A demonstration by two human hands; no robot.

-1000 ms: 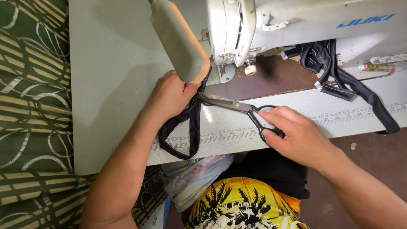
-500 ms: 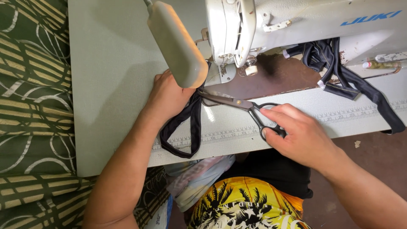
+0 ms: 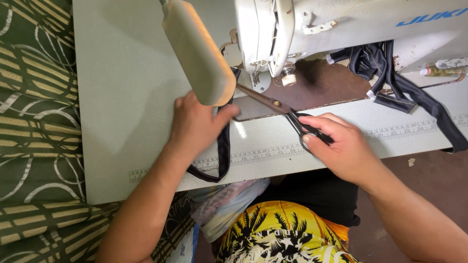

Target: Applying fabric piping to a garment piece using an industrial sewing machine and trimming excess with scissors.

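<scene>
My right hand (image 3: 341, 148) grips dark scissors (image 3: 285, 109) (blades toward the sewing machine (image 3: 341, 24)), my left hand (image 3: 195, 124) pinches a black strap (image 3: 223, 151) on the bench (image 3: 126, 87).

A white sewing machine (image 3: 341, 24) stands on the pale table (image 3: 122, 87) beside green patterned cloth (image 3: 34, 122).
</scene>
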